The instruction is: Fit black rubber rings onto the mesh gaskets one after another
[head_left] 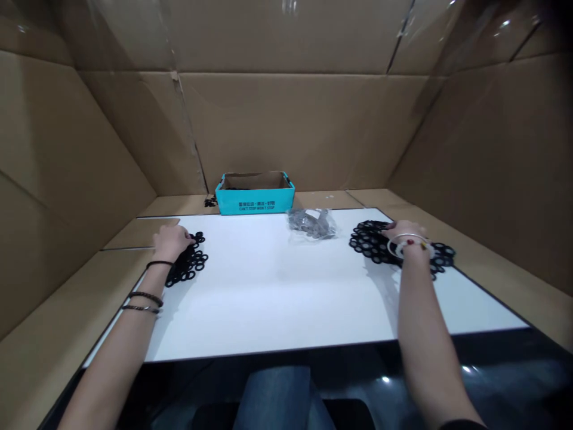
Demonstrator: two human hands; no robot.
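Your left hand (171,243): fingers curled down onto black ring cluster (191,264), pinch hidden, cannot tell. Your right hand (405,233): fingers over larger black ring cluster (373,243), grip likewise unclear; cluster reaches right edge of white tabletop (268,298). Ahead-left of right hand, clear bag of grey parts (311,224); farther ahead, teal box (255,194); wide tabletop stretches between hands
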